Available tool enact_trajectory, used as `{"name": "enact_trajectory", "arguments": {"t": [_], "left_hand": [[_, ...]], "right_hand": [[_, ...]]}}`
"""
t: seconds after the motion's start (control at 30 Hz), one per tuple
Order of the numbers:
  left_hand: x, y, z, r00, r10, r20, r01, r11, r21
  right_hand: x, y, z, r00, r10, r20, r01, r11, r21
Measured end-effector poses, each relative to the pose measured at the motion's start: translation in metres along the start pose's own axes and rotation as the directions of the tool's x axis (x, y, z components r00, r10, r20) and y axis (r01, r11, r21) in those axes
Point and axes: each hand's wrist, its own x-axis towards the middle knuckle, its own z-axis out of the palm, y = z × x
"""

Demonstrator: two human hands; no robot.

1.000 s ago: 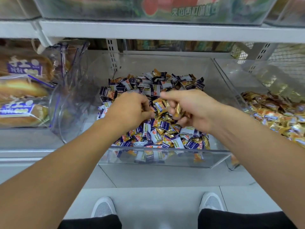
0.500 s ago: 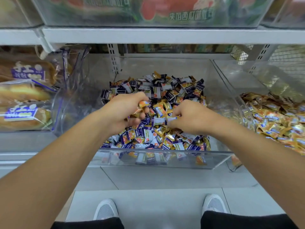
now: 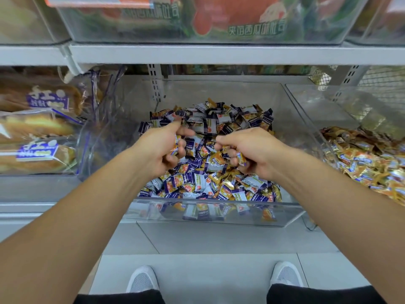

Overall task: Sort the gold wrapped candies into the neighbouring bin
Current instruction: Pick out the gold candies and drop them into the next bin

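The clear middle bin is open on top, roomy at its bare back. The shelf edge overhangs near the frame's top. 1 clear wall stands between it and the right-hand gold candy bin.

- Bright, even, cool light from overhead; shadows are faint.
- Soft glare on the clear bin below the hands.
- The left hand has motion-blurred fingertips.
- Packets above the hands look smeared; the edges bow.
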Motion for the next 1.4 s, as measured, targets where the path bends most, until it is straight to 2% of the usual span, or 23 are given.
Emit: {"name": "enact_trajectory", "arguments": {"t": [0.07,0.1,0.13,0.17,0.2,0.23,0.33,0.37,0.4,0.43,0.5,0.53,0.57,0.63,0.7,0.8,0.87,0.93,0.97,1.07,1.17,1.23,1.4], "left_hand": [[0.001,-0.004,-0.004,0.973,0.217,-0.083,-0.179,0.927,0.329],[0.002,-0.006,-0.007,0.93,0.359,-0.081,-0.266,0.808,0.526],[0.004,-0.007,-0.009,0.881,0.472,-0.038,-0.315,0.644,0.697],[0.006,-0.008,-0.011,0.846,0.533,0.019,-0.329,0.494,0.805],[0.008,-0.009,-0.012,0.836,0.545,0.066,-0.326,0.396,0.859],[0.01,-0.008,-0.012,0.843,0.529,0.1,-0.321,0.344,0.882],[0.013,-0.009,-0.012,0.851,0.501,0.158,-0.329,0.274,0.904],[0.013,-0.009,-0.012,0.84,0.516,0.168,-0.348,0.273,0.897],[0.011,-0.008,-0.011,0.831,0.533,0.159,-0.37,0.317,0.873],[0.008,-0.007,-0.01,0.84,0.53,0.115,-0.386,0.436,0.813],[0.002,0.0,-0.003,0.929,0.371,-0.008,-0.318,0.807,0.498],[-0.003,0.004,0.002,0.974,0.227,-0.018,-0.213,0.936,0.28],[-0.008,0.009,0.008,0.995,0.099,0.017,-0.1,0.99,0.098],[-0.016,0.017,0.022,0.991,-0.053,0.124,0.07,0.988,-0.138],[-0.025,0.025,0.04,0.968,-0.116,0.221,0.174,0.948,-0.265],[-0.041,0.037,0.079,0.936,-0.102,0.338,0.219,0.919,-0.329],[-0.053,0.041,0.111,0.918,-0.073,0.389,0.215,0.917,-0.336],[-0.063,0.04,0.142,0.905,-0.059,0.422,0.219,0.914,-0.342],[-0.068,0.038,0.158,0.901,-0.056,0.431,0.225,0.909,-0.351],[-0.078,0.036,0.203,0.891,-0.032,0.452,0.248,0.869,-0.428],[-0.081,0.037,0.241,0.885,-0.007,0.466,0.268,0.826,-0.496],[-0.077,0.035,0.261,0.889,-0.015,0.457,0.267,0.829,-0.491],[-0.057,0.023,0.281,0.911,-0.039,0.411,0.189,0.924,-0.331]], "right_hand": [[0.005,0.003,0.0,0.984,-0.154,-0.089,0.118,0.939,-0.322],[0.008,0.006,0.0,0.962,-0.257,-0.092,0.178,0.845,-0.504],[0.01,0.008,0.001,0.941,-0.332,-0.059,0.219,0.734,-0.643],[0.012,0.01,0.003,0.931,-0.363,-0.021,0.233,0.639,-0.733],[0.013,0.012,0.005,0.931,-0.366,0.015,0.236,0.569,-0.787],[0.015,0.014,0.007,0.933,-0.357,0.042,0.237,0.524,-0.818],[0.019,0.016,0.01,0.929,-0.362,0.078,0.262,0.494,-0.829],[0.018,0.013,0.008,0.923,-0.378,0.073,0.273,0.508,-0.817],[0.017,0.009,0.006,0.913,-0.405,0.051,0.283,0.536,-0.795],[0.014,0.004,0.002,0.904,-0.428,0.016,0.29,0.584,-0.758],[0.003,-0.009,-0.009,0.917,-0.398,-0.034,0.308,0.759,-0.574],[-0.006,-0.015,-0.016,0.937,-0.349,-0.014,0.31,0.848,-0.429],[-0.016,-0.02,-0.022,0.954,-0.299,0.031,0.295,0.911,-0.288],[-0.037,-0.024,-0.036,0.962,-0.258,0.091,0.268,0.956,-0.12],[-0.055,-0.025,-0.054,0.962,-0.27,0.043,0.273,0.958,-0.083],[-0.074,-0.022,-0.093,0.968,-0.214,-0.128,0.217,0.976,0.01],[-0.077,-0.008,-0.124,0.971,-0.087,-0.222,0.129,0.974,0.184],[-0.073,0.011,-0.155,0.967,0.097,-0.235,0.014,0.903,0.429],[-0.073,0.02,-0.168,0.958,0.187,-0.215,-0.036,0.827,0.56],[-0.077,0.04,-0.195,0.928,0.313,-0.2,-0.034,0.608,0.793],[-0.081,0.045,-0.21,0.927,0.302,-0.224,0.039,0.515,0.856],[-0.082,0.047,-0.219,0.938,0.266,-0.224,0.056,0.52,0.852],[-0.083,0.055,-0.234,0.954,0.199,-0.222,0.078,0.553,0.83]]}}
